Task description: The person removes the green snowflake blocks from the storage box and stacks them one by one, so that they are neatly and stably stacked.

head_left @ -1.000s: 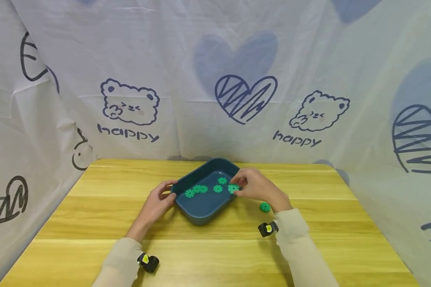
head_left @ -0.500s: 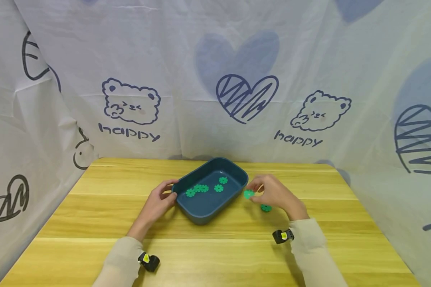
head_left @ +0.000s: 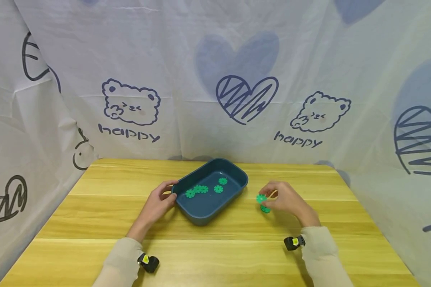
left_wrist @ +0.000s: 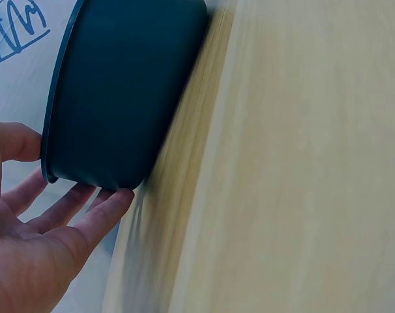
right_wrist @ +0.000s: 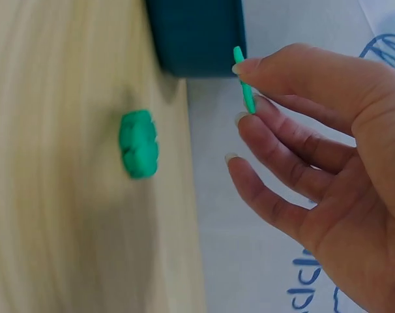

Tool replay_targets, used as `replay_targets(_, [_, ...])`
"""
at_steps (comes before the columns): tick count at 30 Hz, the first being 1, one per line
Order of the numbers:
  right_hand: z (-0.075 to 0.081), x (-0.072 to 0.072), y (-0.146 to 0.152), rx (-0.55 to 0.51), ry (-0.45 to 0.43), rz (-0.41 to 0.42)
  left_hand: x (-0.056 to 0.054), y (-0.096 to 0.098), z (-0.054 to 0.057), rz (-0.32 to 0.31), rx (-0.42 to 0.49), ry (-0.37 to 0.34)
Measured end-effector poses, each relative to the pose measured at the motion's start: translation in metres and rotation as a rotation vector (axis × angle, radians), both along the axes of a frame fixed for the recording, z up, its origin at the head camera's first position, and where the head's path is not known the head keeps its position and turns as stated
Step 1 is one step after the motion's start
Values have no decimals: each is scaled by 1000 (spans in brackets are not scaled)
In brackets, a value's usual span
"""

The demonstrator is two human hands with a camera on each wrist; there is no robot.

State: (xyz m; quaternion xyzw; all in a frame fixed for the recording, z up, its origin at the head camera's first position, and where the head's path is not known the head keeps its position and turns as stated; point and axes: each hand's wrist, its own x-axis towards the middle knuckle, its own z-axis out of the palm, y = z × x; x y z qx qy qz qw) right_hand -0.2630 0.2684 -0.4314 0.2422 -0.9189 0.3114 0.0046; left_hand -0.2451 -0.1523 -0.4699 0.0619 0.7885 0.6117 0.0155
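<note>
In the head view, a dark blue plastic bin point(head_left: 201, 213) sits on the table with several green notched discs point(head_left: 218, 189) on its floor. My left hand point(head_left: 162, 201) holds its left end, thumb and fingers at the rim and outer wall. To the right of the bin, my right hand point(head_left: 285, 197) pinches one green notched disc point(right_wrist: 245, 81) between thumb and fingertips. A thick green stack of such discs point(right_wrist: 139, 145) rests on the table just below that hand. From the head camera, the pinched disc partly covers the stack.
The wood-grain table point(head_left: 215, 259) reaches back to a white cloth point(head_left: 186, 119) printed with hearts and bears. More cloth hangs along the left and right sides. Each wrist carries a small black camera point(head_left: 149, 262).
My right hand has lifted a green disc out of the bin and carried it right, over the stack on the table. My left hand has stayed at the bin's end.
</note>
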Motion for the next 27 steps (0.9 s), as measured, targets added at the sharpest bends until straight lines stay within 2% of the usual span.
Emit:
replay_targets(16, [-25, -3, 19, 13, -51, -55, 0, -1, 1, -9, 0, -4])
replay_targets(27, [-31, -3, 18, 20, -63, -52, 0, -1, 0, -8, -5, 2])
